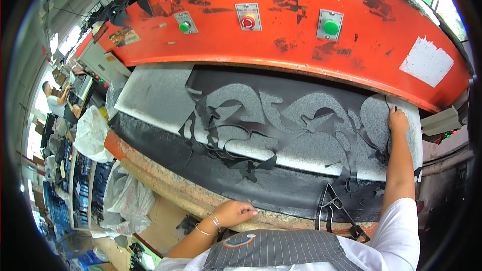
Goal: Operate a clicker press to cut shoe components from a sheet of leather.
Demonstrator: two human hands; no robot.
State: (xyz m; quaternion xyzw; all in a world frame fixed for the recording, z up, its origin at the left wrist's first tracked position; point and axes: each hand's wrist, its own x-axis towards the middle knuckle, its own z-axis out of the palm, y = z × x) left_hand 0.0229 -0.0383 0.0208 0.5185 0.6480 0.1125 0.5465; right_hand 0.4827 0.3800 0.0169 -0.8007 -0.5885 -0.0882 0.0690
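A black sheet (293,95) with large curved cut-outs lies across the speckled grey cutting board (150,90). Thin black strips and offcuts (248,168) hang in a tangle over the board's white front edge. My right hand (398,120) reaches to the far right end, its fingers closed on what looks like the narrow dark edge of the sheet. Low in the middle, my left hand (235,214) is loosely curled at the worn front ledge (201,198), with nothing visible in it. Between my hands, a black metal cutting die (331,206) stands at the ledge.
The orange press beam (286,35) spans just beyond the board, with a red button (248,21) and green buttons (331,27). White plastic bags (125,198) and loaded shelves (80,190) are at the left. Another person (54,101) works far left.
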